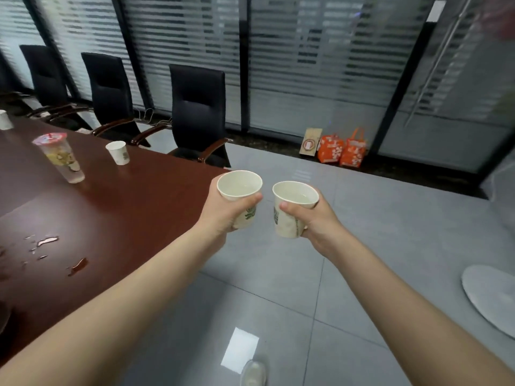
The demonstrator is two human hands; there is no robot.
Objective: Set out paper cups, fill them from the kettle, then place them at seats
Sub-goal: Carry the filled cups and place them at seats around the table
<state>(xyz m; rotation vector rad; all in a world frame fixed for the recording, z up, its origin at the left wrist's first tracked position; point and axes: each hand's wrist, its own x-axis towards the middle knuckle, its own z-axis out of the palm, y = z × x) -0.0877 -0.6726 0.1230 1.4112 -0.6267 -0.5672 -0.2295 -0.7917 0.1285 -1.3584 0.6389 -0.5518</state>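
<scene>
No text, brand or number can be read anywhere. The paper cup in the left hand (240, 196) carries a green printed mark on its side (too blurred to spell out), and the cup in the right hand (292, 210) at about three o'clock from it bears a similar green print, partly covered by fingers. A third paper cup (118, 152) on the table, toward ten o'clock, shows the same green smudge. The brown card (310, 142) and the orange bags (342, 150) at one o'clock have illegible designs.
</scene>
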